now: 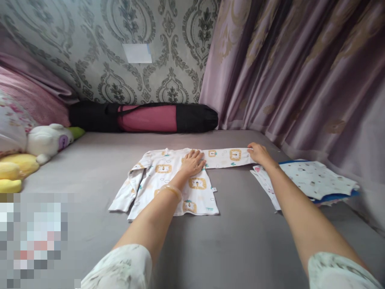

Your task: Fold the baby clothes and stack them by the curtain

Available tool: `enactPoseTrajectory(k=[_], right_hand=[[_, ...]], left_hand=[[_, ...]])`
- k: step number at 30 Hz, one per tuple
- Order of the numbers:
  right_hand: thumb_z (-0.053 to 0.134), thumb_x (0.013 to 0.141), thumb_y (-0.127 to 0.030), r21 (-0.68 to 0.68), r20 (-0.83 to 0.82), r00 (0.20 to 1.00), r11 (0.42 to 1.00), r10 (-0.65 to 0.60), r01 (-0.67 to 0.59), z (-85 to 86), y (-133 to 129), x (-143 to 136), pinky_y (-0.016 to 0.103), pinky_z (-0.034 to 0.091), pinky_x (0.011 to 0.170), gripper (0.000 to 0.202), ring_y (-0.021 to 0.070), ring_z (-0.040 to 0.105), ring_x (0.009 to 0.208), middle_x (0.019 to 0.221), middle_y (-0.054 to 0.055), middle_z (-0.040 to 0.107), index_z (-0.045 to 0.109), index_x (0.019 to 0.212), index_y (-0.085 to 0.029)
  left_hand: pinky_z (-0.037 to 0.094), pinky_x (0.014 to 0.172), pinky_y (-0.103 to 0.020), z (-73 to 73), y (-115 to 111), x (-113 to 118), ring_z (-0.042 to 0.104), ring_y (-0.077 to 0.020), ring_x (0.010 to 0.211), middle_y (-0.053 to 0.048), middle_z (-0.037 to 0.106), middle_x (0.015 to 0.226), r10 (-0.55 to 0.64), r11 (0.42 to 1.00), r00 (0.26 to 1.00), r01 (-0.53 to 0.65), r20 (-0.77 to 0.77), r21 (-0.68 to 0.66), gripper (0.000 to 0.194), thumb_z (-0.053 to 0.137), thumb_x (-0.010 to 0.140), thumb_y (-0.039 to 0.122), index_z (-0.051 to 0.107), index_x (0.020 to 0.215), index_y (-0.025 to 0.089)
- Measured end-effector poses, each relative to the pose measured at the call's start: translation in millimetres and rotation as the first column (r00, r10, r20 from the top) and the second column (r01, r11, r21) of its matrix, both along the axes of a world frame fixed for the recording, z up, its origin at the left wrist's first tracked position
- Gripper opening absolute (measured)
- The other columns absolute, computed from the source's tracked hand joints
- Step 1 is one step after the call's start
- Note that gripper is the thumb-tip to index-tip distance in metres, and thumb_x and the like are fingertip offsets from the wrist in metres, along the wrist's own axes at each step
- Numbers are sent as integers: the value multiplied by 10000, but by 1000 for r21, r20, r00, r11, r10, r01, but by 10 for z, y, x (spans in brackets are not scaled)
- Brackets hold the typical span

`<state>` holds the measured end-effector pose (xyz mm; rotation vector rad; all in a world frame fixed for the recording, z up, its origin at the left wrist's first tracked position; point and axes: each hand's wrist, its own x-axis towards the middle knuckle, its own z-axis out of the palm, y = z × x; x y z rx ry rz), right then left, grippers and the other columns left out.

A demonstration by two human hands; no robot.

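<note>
A small white long-sleeved shirt (171,184) with yellow lion faces lies spread on the grey sheet (234,241). My left hand (193,162) rests flat on its upper right part, fingers spread. The shirt's right sleeve (224,158) stretches straight out to the right, and my right hand (260,154) pinches its cuff end. On the other side, the left sleeve (129,188) slants down toward me beside the shirt's body.
Right of the shirt lies a stack of small clothes (319,180), partly behind my right forearm. A long black and red bag (147,117) lies along the wall. Plush toys (48,140) sit at the left; purple curtains (255,60) hang at the right.
</note>
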<state>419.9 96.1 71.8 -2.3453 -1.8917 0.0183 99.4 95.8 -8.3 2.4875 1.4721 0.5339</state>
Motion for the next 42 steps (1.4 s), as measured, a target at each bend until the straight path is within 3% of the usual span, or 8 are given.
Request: enactPoseTrajectory(k=[7,10,13,17,21,31,37,42], right_hand=[[425,924,-103,-126,121,990,988,-70,85,-235,-2,-212,413,451,914,335,305,612,1114,1200,225,625,661,1160,-125],[409,902,-76,-76,223,969,989,-105,125,-280,-7,-411,446,411,968,362,326,565,1177,1233,242,604,663,1161,-90],[446,916,-152,15,237,971,1000,20,-24,-347,1,-763,472,319,1057,353,337,491,1257,1295,226,579,628,1214,-94],[247,1008,-267,20,-4,936,936,351,-351,-501,1,-1411,425,173,1167,473,241,286,1435,1518,120,412,468,1411,-157],[143,1019,-408,-95,-203,897,903,394,-418,-637,-39,-1803,433,101,1197,581,223,160,1486,1605,87,249,303,1518,-155],[132,1010,-427,-165,-80,979,966,188,-199,-648,-162,-1094,539,73,1184,604,264,117,1491,1623,100,179,240,1547,-172],[129,1007,-437,-154,-62,996,986,57,-66,-625,-192,-786,594,120,1154,589,311,154,1476,1607,137,213,298,1525,-211],[149,1008,-424,-120,-48,999,993,14,-19,-661,-140,-724,593,133,1146,570,323,194,1461,1582,152,263,341,1499,-206]], left_hand=[[258,1148,-498,43,-26,8,278,-311,1430,-51,412,1522,0,1000,999,0,-36,-5,485,390,955,515,503,1374,297],[262,1144,-498,34,-25,7,290,-316,1421,-61,425,1510,-5,1000,1000,6,-30,10,496,382,954,532,518,1362,285],[274,1138,-496,7,-17,6,302,-311,1410,-66,444,1493,-10,999,1000,10,-5,39,488,402,946,535,527,1339,273],[295,1135,-455,-30,8,10,334,-281,1393,-110,485,1443,13,997,1000,-15,26,74,446,417,950,450,525,1303,200],[266,1159,-399,-60,43,18,357,-247,1397,-134,483,1446,24,998,1000,-23,-19,50,416,370,955,279,493,1330,148],[149,1182,-534,-65,-228,-194,186,-298,1484,-178,270,1583,-40,994,990,25,-138,-109,564,296,988,443,316,1474,157],[165,1172,-537,85,-649,-314,123,-324,1494,-202,201,1600,-85,974,979,43,-186,-221,577,285,993,440,298,1480,130],[253,1139,-523,244,-1134,-347,261,-328,1451,-183,341,1538,-185,972,963,150,-193,-181,490,337,981,393,376,1413,164]])
